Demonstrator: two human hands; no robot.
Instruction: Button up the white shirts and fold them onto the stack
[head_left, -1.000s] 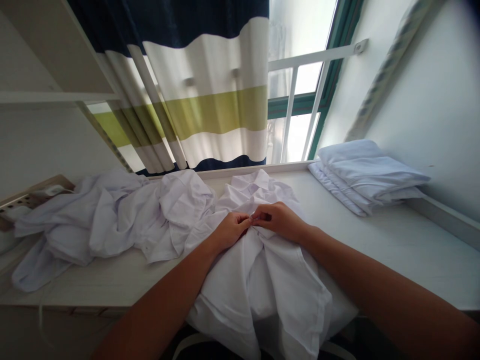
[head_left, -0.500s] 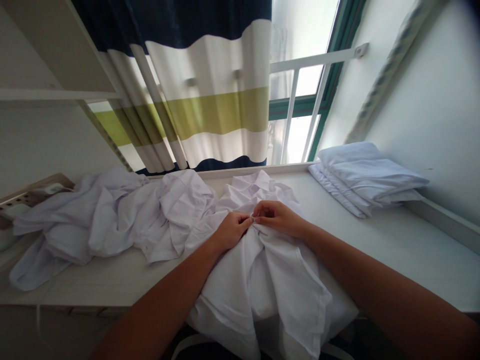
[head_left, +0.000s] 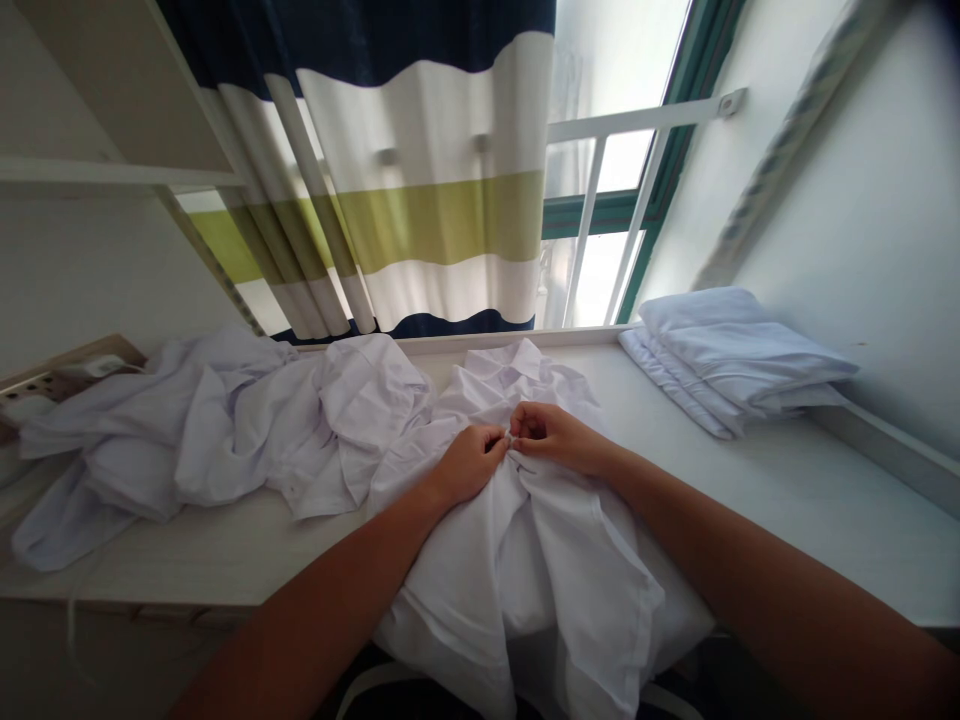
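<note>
A white collared shirt (head_left: 559, 560) lies crumpled over the white tabletop, its collar toward the window and its lower part hanging over the front edge. Both hands meet at the middle of its front. My left hand (head_left: 474, 462) pinches the cloth between thumb and fingers. Right beside it, my right hand (head_left: 551, 437) also pinches the shirt, fingertips almost touching those of the left. Whatever small detail sits between the fingertips, perhaps a button, is too small to make out. Folds rise and spread from the pinched spot.
Rumpled white garments (head_left: 247, 425) are heaped to the left, partly against a wooden box (head_left: 112, 350). A stack of folded white cloth (head_left: 739, 345) sits at the back right. Behind the white tabletop (head_left: 795, 520) hang a striped curtain (head_left: 442, 220) and a white window rail (head_left: 637, 120).
The fingers of my right hand have shifted slightly at the pinched spot. Both hands stay at the same place on the shirt, and the view has tilted a little.
</note>
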